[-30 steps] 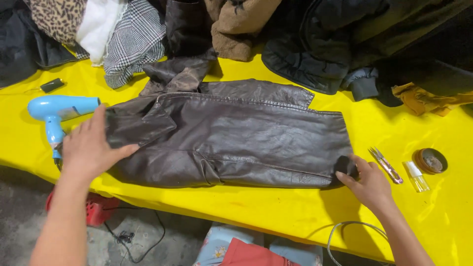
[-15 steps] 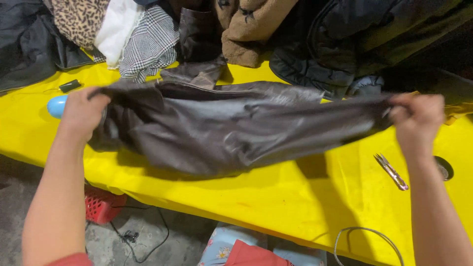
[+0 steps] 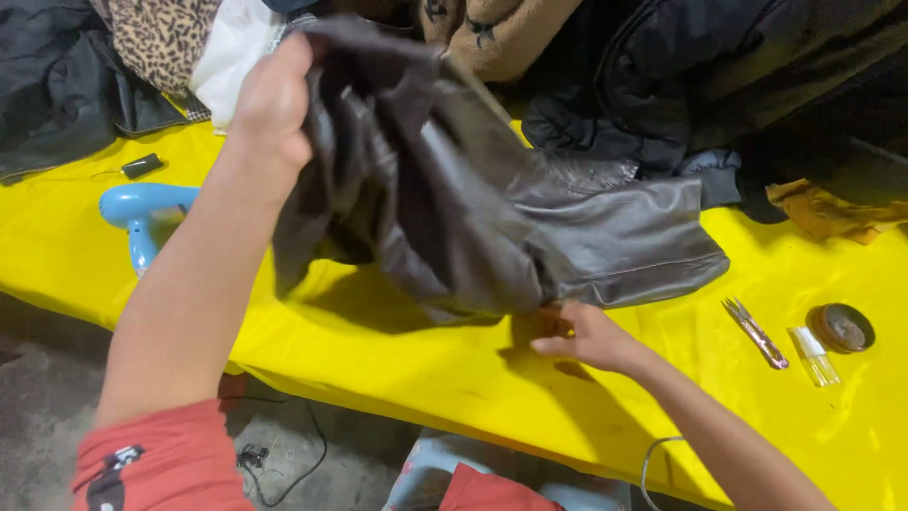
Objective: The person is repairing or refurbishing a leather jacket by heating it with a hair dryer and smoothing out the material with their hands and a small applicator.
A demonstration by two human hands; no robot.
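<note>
We see the left hand [image 3: 272, 99] raised high at the upper left, its fingers closed on one end of a dark brown leather jacket [image 3: 473, 218], so that this end hangs in the air in heavy folds. The other end of the jacket lies flat on the yellow table cover [image 3: 397, 369], toward the right side. The right hand [image 3: 582, 336] is low on the cover, just at the lower edge of the jacket — its fingers reach under the hanging fold and seem to pinch the leather there, but the fold hides the fingertips, so we cannot tell surely whether it grips.

Under the left forearm a light blue hair dryer [image 3: 142, 213] rests on the cover, and a small black object [image 3: 142, 166] lies a little behind it. To the right of the jacket, well apart from it, we find a pair of small scissors [image 3: 757, 333], a small clear bottle [image 3: 815, 355] and a round brown tin [image 3: 842, 327], the three close together.

Along the far edge of the table other clothes are piled — a leopard-print garment [image 3: 161, 38], a white cloth [image 3: 236, 57], a tan fleecy piece [image 3: 511, 33] and a dark jacket [image 3: 662, 85]. A mustard yellow cloth [image 3: 828, 210] lies at the far right.
</note>
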